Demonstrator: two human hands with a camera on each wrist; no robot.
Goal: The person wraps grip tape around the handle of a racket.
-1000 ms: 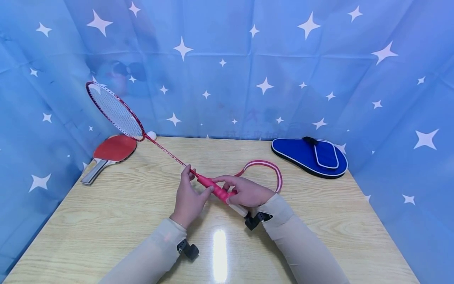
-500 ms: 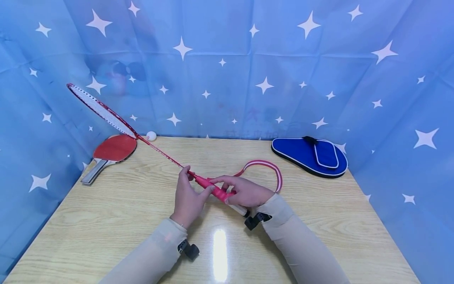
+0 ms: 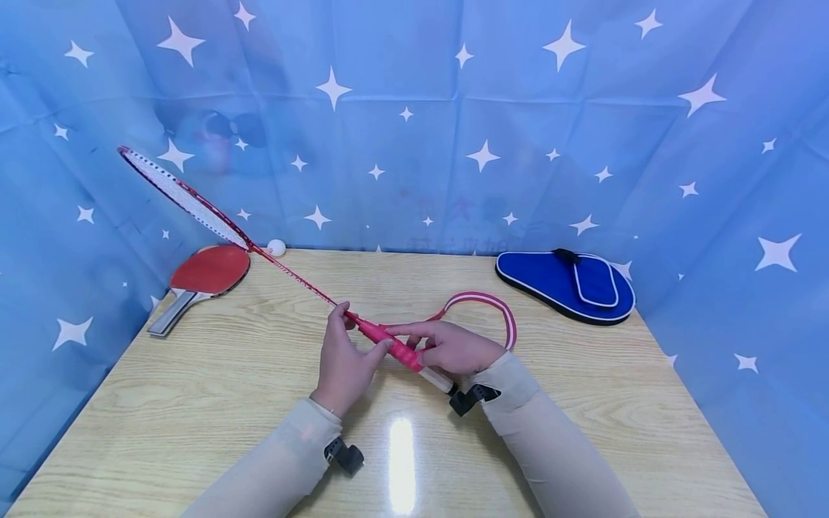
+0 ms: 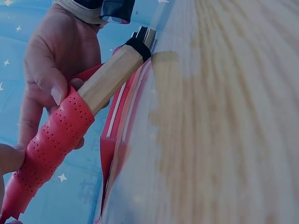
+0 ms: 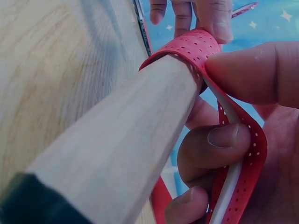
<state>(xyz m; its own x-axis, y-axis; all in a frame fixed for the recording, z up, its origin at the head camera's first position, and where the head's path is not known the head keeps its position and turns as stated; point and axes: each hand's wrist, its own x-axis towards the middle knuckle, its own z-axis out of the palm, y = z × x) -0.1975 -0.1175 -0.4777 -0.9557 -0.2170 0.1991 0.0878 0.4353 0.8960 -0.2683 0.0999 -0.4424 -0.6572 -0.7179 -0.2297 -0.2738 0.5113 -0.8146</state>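
Note:
A red badminton racket is held aslant over the table, its head up at the left and seen nearly edge-on. My left hand grips it where the shaft meets the handle, thumb on the wrapped part. Pink-red perforated grip tape winds round the upper handle in overlapping turns. Below the turns, the bare wooden handle shows, ending in a dark butt. My right hand pinches the tape against the handle; in the right wrist view the loose tape runs between its fingers. The tape's free length loops behind that hand.
A red table tennis bat lies at the table's back left, below the racket head, with a white ball beside it. A blue bat case with white piping lies at the back right. A starry blue curtain surrounds the table.
The racket has turned about its shaft, so its head has gone from showing its strings broadly to nearly edge-on. The right hand has shifted very slightly to the right; the left stays put.

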